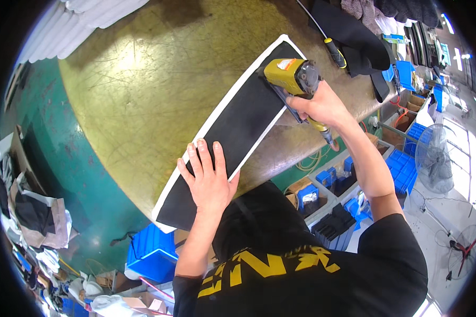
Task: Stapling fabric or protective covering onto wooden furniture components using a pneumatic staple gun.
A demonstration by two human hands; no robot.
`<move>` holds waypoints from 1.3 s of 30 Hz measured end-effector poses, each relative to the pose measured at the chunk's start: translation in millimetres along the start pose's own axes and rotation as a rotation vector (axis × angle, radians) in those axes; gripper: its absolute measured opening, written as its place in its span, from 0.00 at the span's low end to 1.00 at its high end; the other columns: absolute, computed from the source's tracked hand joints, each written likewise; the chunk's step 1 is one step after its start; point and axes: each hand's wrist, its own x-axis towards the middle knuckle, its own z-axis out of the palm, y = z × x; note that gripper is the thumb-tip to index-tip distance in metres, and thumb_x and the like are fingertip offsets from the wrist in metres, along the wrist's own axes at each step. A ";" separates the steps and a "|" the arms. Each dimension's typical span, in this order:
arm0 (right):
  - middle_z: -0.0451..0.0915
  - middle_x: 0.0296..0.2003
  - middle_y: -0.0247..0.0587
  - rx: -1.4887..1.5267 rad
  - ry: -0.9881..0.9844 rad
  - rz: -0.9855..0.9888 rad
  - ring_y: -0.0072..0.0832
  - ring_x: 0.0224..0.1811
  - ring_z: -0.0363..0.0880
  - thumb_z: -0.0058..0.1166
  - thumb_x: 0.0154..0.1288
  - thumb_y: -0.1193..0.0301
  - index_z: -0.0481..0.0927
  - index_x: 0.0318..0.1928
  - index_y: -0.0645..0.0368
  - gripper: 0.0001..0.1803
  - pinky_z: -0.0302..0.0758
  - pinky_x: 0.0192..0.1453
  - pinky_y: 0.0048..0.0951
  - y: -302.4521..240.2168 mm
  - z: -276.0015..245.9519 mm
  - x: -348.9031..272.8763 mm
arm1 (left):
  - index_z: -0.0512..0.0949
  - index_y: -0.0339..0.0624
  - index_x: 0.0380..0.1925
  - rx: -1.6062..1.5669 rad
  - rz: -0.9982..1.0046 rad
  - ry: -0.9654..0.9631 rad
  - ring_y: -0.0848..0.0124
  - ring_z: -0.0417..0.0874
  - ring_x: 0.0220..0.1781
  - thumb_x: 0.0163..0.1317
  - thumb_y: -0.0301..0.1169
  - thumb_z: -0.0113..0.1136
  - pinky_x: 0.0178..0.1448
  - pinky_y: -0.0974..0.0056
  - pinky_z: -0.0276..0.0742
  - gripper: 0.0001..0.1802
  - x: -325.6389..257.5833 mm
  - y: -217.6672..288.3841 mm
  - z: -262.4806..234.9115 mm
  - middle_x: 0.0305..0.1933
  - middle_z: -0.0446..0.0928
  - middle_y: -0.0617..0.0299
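Note:
A long black sheet with a white border (238,124) lies flat on a worn brass-coloured table (153,79). My left hand (209,177) presses flat on the near part of the sheet, fingers spread. My right hand (320,105) grips the handle of a yellow pneumatic power tool (291,76). The tool's flat pad rests on the far end of the sheet, near its right edge. A hose runs from the tool's handle down past my wrist.
A yellow-handled screwdriver (334,52) and dark fabric pieces (354,37) lie at the table's far right. Blue bins (150,256) and trays of parts (333,185) stand below the table edge. Two floor fans (433,161) are at the right. White rolls (84,21) sit at top left.

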 end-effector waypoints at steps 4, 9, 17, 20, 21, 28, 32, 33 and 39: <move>0.80 0.21 0.37 -0.007 -0.002 -0.058 0.24 0.21 0.80 0.62 0.56 0.67 0.81 0.39 0.66 0.14 0.77 0.29 0.31 2.2 10.8 -4.8 | 0.64 0.42 0.72 -0.017 -0.005 -0.016 0.41 0.54 0.81 0.50 0.53 0.74 0.79 0.32 0.45 0.51 1.8 1.5 -3.8 0.79 0.56 0.39; 0.80 0.21 0.37 0.085 -0.034 -0.066 0.23 0.22 0.80 0.62 0.56 0.67 0.80 0.40 0.66 0.16 0.77 0.29 0.30 -6.9 26.4 -15.9 | 0.65 0.41 0.71 -0.032 -0.003 -0.002 0.42 0.54 0.80 0.51 0.52 0.73 0.78 0.32 0.45 0.50 -1.3 0.4 -0.4 0.78 0.56 0.39; 0.79 0.20 0.37 0.102 -0.081 -0.060 0.23 0.22 0.80 0.62 0.56 0.68 0.81 0.39 0.67 0.15 0.77 0.29 0.29 -10.4 51.1 -31.6 | 0.68 0.40 0.69 -0.050 0.021 0.038 0.44 0.57 0.80 0.51 0.51 0.73 0.78 0.32 0.47 0.48 2.2 -0.9 -1.4 0.77 0.59 0.40; 0.79 0.19 0.37 -0.046 -0.045 -0.062 0.24 0.22 0.80 0.63 0.56 0.68 0.81 0.39 0.67 0.15 0.77 0.29 0.30 -19.7 61.7 -38.8 | 0.69 0.41 0.68 -0.071 0.035 0.085 0.44 0.58 0.79 0.49 0.50 0.74 0.77 0.31 0.48 0.47 4.2 -2.7 -1.8 0.76 0.60 0.40; 0.80 0.19 0.38 -0.001 -0.042 -0.075 0.24 0.22 0.80 0.63 0.56 0.68 0.81 0.39 0.67 0.15 0.77 0.30 0.31 -21.5 65.1 -41.7 | 0.69 0.41 0.68 -0.072 0.029 0.085 0.44 0.58 0.79 0.49 0.50 0.74 0.77 0.31 0.48 0.47 2.4 -3.2 -0.3 0.76 0.60 0.40; 0.80 0.20 0.42 -0.015 -0.067 -0.047 0.27 0.23 0.81 0.63 0.54 0.69 0.81 0.38 0.68 0.15 0.78 0.31 0.33 -28.9 88.0 -57.3 | 0.67 0.41 0.70 -0.142 0.051 0.084 0.44 0.54 0.81 0.52 0.50 0.71 0.76 0.28 0.47 0.47 4.1 -2.2 4.7 0.78 0.57 0.40; 0.82 0.23 0.46 -0.057 -0.095 -0.055 0.31 0.25 0.82 0.63 0.54 0.69 0.82 0.38 0.69 0.15 0.78 0.34 0.35 -31.9 100.0 -64.3 | 0.67 0.40 0.71 -0.165 0.050 0.092 0.48 0.52 0.82 0.54 0.50 0.69 0.78 0.32 0.47 0.46 0.3 -4.2 1.9 0.78 0.57 0.44; 0.82 0.23 0.46 -0.058 -0.101 -0.057 0.31 0.25 0.82 0.63 0.54 0.69 0.82 0.38 0.69 0.15 0.78 0.34 0.35 -31.4 103.6 -64.9 | 0.67 0.40 0.71 -0.163 0.044 0.091 0.48 0.52 0.82 0.54 0.50 0.69 0.78 0.32 0.47 0.46 -1.1 -5.4 2.0 0.78 0.57 0.44; 0.83 0.26 0.51 -0.078 -0.045 -0.106 0.40 0.30 0.84 0.64 0.53 0.67 0.81 0.38 0.70 0.17 0.79 0.41 0.40 -27.4 115.9 -69.5 | 0.67 0.37 0.70 -0.129 0.001 -0.013 0.48 0.58 0.80 0.53 0.51 0.71 0.79 0.36 0.48 0.48 -49.1 -21.5 -4.0 0.77 0.61 0.42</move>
